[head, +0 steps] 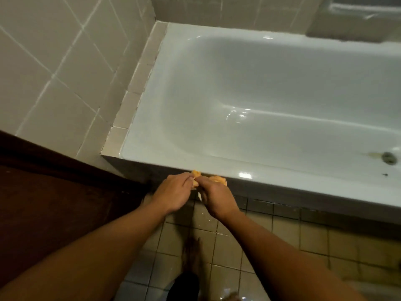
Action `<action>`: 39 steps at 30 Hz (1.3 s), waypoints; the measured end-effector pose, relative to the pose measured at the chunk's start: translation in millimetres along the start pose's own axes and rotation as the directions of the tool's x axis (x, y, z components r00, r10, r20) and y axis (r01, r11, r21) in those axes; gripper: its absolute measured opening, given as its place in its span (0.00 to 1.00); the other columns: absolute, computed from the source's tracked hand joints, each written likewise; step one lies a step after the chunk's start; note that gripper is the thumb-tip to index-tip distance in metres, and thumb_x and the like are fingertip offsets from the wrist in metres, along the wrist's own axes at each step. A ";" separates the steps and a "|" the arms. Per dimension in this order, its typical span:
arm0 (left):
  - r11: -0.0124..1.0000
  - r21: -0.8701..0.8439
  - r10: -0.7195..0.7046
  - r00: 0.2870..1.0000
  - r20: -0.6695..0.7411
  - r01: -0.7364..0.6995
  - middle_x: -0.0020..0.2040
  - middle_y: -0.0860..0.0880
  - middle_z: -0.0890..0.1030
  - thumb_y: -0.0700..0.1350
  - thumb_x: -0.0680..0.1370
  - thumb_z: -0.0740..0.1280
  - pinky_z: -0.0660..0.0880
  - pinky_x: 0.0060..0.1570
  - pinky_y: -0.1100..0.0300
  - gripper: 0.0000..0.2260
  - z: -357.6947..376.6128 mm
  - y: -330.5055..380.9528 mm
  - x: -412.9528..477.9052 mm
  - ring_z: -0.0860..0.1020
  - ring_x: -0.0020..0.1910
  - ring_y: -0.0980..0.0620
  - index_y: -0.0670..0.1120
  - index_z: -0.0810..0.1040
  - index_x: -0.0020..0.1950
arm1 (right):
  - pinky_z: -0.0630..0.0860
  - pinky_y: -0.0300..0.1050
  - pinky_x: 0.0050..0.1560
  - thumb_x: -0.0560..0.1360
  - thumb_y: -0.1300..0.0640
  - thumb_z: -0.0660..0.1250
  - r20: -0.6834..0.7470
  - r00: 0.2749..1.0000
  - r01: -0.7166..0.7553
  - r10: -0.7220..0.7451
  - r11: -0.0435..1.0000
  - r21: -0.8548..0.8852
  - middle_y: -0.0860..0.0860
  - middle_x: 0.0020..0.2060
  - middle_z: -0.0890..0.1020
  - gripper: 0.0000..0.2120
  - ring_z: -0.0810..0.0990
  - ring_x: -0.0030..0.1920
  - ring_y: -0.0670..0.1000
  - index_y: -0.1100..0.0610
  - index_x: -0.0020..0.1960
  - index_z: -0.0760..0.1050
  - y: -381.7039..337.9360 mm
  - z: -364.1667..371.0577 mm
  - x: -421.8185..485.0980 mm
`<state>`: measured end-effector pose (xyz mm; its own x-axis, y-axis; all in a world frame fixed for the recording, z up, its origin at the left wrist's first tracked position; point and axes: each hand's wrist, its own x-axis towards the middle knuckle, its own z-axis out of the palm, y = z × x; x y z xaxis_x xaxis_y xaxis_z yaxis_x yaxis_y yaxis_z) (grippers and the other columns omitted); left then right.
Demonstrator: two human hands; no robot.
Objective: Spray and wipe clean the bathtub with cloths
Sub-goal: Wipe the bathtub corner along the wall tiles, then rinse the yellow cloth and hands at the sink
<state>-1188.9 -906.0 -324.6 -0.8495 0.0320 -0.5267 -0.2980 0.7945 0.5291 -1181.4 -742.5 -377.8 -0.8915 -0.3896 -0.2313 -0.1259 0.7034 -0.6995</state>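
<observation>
A white bathtub (152, 118) fills the upper right, its near rim running diagonally down to the right. Its drain (389, 157) sits at the far right with a brownish stain beside it. An orange cloth (218, 178) is bunched between my two hands, just in front of the tub's near rim. My left hand (173, 193) grips its left end and my right hand (214, 197) grips its right end. Most of the cloth is hidden inside my fingers. No spray bottle is in sight.
Tiled walls (54, 61) stand left of and behind the tub. A dark brown wooden surface (43, 203) occupies the left. The floor (303, 235) has beige tiles, with my bare foot (193, 253) below my hands. A white ledge (358, 16) shows at the top right.
</observation>
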 end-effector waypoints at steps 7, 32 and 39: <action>0.957 0.201 0.140 0.941 0.307 -0.208 0.67 0.51 0.79 0.50 0.85 0.60 0.73 0.60 0.56 0.15 -12.6 100.5 -105.9 0.76 0.62 0.53 0.52 0.77 0.70 | 0.80 0.43 0.50 0.85 0.53 0.61 -0.017 0.859 -0.392 0.511 0.680 0.620 0.46 0.47 0.87 0.11 0.84 0.49 0.47 0.46 0.60 0.82 -1.4 -120.1 -196.5; -0.288 -0.355 0.315 -0.438 0.842 -0.889 0.59 0.50 0.83 0.52 0.83 0.63 0.78 0.53 0.55 0.14 223.9 591.7 -550.1 0.80 0.52 0.52 0.48 0.81 0.65 | 0.76 0.56 0.66 0.83 0.55 0.63 -0.183 -0.427 0.733 0.886 0.457 0.504 0.54 0.62 0.84 0.14 0.82 0.64 0.54 0.55 0.67 0.77 -184.9 -252.3 -754.8; -0.361 -0.682 0.002 -0.732 0.681 -0.636 0.42 0.60 0.80 0.52 0.81 0.66 0.68 0.41 0.73 0.12 293.5 537.8 -753.1 0.75 0.40 0.64 0.49 0.83 0.60 | 0.81 0.51 0.58 0.84 0.58 0.61 0.033 -0.728 0.672 0.685 0.703 0.234 0.57 0.61 0.84 0.15 0.82 0.63 0.56 0.60 0.68 0.75 -266.8 -155.2 -849.6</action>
<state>-581.7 -324.8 161.3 0.9177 0.3916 -0.0665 0.3509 -0.7208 0.5978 -458.1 -506.9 110.3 0.5769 0.7459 -0.3329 -0.5854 0.0933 -0.8054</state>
